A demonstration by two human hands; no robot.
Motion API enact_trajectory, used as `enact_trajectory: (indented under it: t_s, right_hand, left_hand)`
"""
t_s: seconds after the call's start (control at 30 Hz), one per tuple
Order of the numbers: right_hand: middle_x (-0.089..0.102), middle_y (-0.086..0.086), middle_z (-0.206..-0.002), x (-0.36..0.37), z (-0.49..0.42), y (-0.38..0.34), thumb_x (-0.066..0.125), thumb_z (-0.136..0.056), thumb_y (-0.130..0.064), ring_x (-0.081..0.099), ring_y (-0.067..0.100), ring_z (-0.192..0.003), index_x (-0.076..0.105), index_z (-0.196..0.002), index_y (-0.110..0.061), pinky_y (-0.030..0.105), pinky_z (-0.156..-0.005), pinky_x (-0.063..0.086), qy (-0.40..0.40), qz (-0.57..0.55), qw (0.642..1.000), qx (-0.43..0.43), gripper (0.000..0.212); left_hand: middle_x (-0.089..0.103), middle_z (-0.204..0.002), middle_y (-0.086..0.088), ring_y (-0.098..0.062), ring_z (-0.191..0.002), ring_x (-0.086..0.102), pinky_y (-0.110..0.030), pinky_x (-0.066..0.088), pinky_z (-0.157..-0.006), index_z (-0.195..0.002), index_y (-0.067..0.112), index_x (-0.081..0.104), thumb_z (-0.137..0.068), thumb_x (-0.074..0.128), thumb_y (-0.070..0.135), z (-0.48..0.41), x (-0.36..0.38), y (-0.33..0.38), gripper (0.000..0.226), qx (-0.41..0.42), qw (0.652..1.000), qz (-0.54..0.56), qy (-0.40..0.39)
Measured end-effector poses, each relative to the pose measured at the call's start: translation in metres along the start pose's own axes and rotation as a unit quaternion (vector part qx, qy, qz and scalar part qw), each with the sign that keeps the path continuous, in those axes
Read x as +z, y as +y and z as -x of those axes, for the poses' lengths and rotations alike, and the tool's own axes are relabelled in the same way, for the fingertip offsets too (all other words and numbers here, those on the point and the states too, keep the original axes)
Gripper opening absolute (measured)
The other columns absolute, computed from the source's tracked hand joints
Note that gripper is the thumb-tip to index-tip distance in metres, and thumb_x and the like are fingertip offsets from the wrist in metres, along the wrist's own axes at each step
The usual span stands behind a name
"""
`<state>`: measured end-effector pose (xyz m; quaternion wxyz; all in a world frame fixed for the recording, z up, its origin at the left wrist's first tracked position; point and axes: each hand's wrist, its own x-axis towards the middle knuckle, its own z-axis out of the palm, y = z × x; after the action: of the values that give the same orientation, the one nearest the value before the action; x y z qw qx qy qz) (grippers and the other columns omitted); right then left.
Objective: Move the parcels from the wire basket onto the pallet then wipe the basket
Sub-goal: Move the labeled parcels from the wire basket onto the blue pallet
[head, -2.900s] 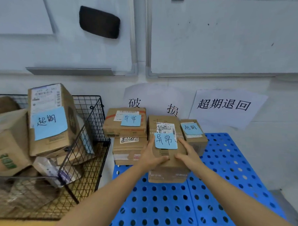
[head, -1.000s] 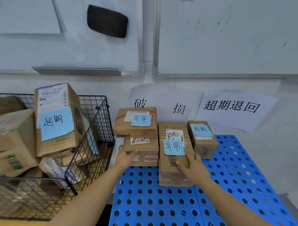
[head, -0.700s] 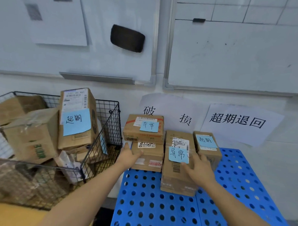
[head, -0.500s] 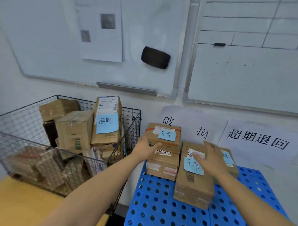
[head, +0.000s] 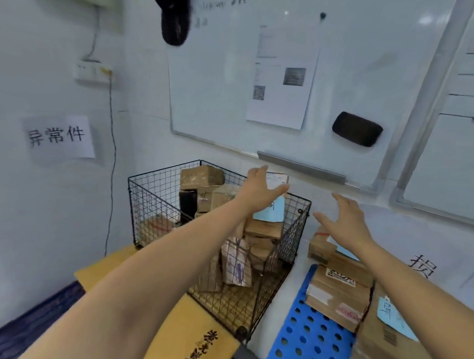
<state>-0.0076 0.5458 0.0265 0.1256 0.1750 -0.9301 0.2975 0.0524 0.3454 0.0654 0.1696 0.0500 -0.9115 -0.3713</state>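
The black wire basket (head: 148,202) stands on a yellow wooden surface and holds several cardboard parcels. A tall parcel with a blue note (head: 274,205) leans at its right side. My left hand (head: 259,191) is open over the basket, right in front of that tall parcel. My right hand (head: 345,222) is open in the air between the basket and the blue pallet (head: 304,342). On the pallet sit stacked brown parcels (head: 336,295), some with blue notes. Neither hand holds anything.
A whiteboard (head: 221,83) with a taped sheet and a black eraser (head: 357,128) hangs behind the basket. A paper sign (head: 57,136) is on the left wall, beside a hanging cable. The yellow wooden surface (head: 185,337) runs under the basket.
Both hands have left the parcels on the pallet and swung left and up toward the basket. The view has turned left, so the basket is now central.
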Motion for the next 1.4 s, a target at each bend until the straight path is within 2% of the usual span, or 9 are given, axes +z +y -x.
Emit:
enact_trajectory:
  t_s: [0.3,0.47,0.63,0.8,0.93,1.0,1.1,1.2,1.4]
  right_hand:
    - [0.027,0.011,-0.150,0.063,-0.051,-0.128,0.056,-0.086,-0.046,0.022,0.027,-0.139,0.026,-0.145,-0.015,0.039,-0.111,0.021,-0.015,-0.046,0.997,-0.067,0.074]
    - [0.030,0.011,-0.149,0.101,-0.074,-0.189,0.056,-0.087,-0.043,0.024,0.027,-0.138,0.028,-0.144,-0.013,0.037,-0.110,0.022,0.001,-0.037,0.996,-0.078,0.070]
    - [0.028,0.009,-0.151,0.136,-0.098,-0.225,0.053,-0.086,-0.051,0.023,0.026,-0.139,0.027,-0.144,-0.016,0.041,-0.111,0.023,-0.007,-0.020,0.999,-0.046,0.073]
    - [0.025,0.008,-0.152,0.157,-0.122,-0.251,0.052,-0.086,-0.052,0.021,0.025,-0.140,0.025,-0.145,-0.018,0.036,-0.111,0.021,-0.030,0.004,0.999,-0.020,0.074]
    - [0.026,0.009,-0.151,0.170,-0.149,-0.264,0.052,-0.084,-0.055,0.023,0.027,-0.139,0.023,-0.146,-0.020,0.038,-0.110,0.023,-0.045,0.021,0.999,-0.008,0.077]
    - [0.024,0.010,-0.151,0.176,-0.165,-0.270,0.053,-0.084,-0.055,0.025,0.029,-0.138,0.022,-0.146,-0.020,0.039,-0.110,0.024,-0.051,0.022,0.998,-0.007,0.078]
    - [0.023,0.011,-0.150,0.187,-0.190,-0.281,0.052,-0.085,-0.055,0.027,0.031,-0.136,0.020,-0.146,-0.022,0.041,-0.109,0.025,-0.051,0.044,0.998,-0.017,0.077]
    - [0.024,0.011,-0.150,0.205,-0.212,-0.287,0.051,-0.085,-0.056,0.029,0.032,-0.135,0.021,-0.146,-0.023,0.041,-0.108,0.028,-0.047,0.089,0.995,-0.028,0.076]
    - [0.017,0.008,-0.153,0.251,-0.237,-0.281,0.050,-0.085,-0.057,0.018,0.031,-0.139,0.017,-0.147,-0.027,0.049,-0.110,0.026,-0.090,0.149,0.985,0.000,0.077]
  left_hand:
    - [0.010,-0.154,-0.011,-0.031,-0.136,0.029,-0.040,0.033,-0.106,-0.148,0.010,0.016,-0.086,0.055,0.050,-0.013,-0.112,-0.117,0.084,-0.082,0.993,-0.028,0.075]
    - [0.009,-0.155,-0.007,-0.025,-0.139,0.025,-0.023,0.027,-0.092,-0.148,0.011,0.017,-0.070,0.052,0.058,-0.029,-0.162,-0.177,0.097,-0.083,0.996,-0.017,0.040]
    - [0.011,-0.154,-0.010,-0.026,-0.138,0.028,-0.033,0.029,-0.107,-0.148,0.008,0.017,-0.080,0.051,0.061,-0.057,-0.193,-0.234,0.092,-0.062,0.997,-0.050,0.017]
    - [0.009,-0.154,-0.010,-0.027,-0.138,0.026,-0.034,0.028,-0.108,-0.148,0.009,0.016,-0.088,0.052,0.051,-0.082,-0.203,-0.271,0.082,-0.055,0.998,-0.036,-0.009]
    - [0.009,-0.155,-0.009,-0.024,-0.139,0.025,-0.025,0.028,-0.100,-0.148,0.009,0.016,-0.068,0.048,0.060,-0.108,-0.202,-0.285,0.101,-0.060,0.997,0.014,-0.037]
    - [0.008,-0.155,-0.008,-0.022,-0.139,0.024,-0.020,0.026,-0.094,-0.148,0.009,0.015,-0.067,0.049,0.058,-0.123,-0.200,-0.290,0.101,-0.064,0.996,0.036,-0.044]
    - [0.007,-0.155,-0.010,-0.024,-0.141,0.022,-0.028,0.024,-0.108,-0.148,0.008,0.015,-0.086,0.056,0.050,-0.148,-0.194,-0.301,0.086,-0.065,0.997,0.029,-0.033]
    - [0.007,-0.155,-0.011,-0.024,-0.141,0.020,-0.031,0.022,-0.110,-0.149,0.009,0.015,-0.088,0.055,0.047,-0.169,-0.188,-0.311,0.082,-0.078,0.995,0.030,-0.049]
    - [0.007,-0.155,-0.012,-0.026,-0.142,0.019,-0.033,0.024,-0.109,-0.149,0.010,0.013,-0.063,0.048,0.058,-0.206,-0.178,-0.326,0.104,-0.096,0.988,0.045,-0.112]
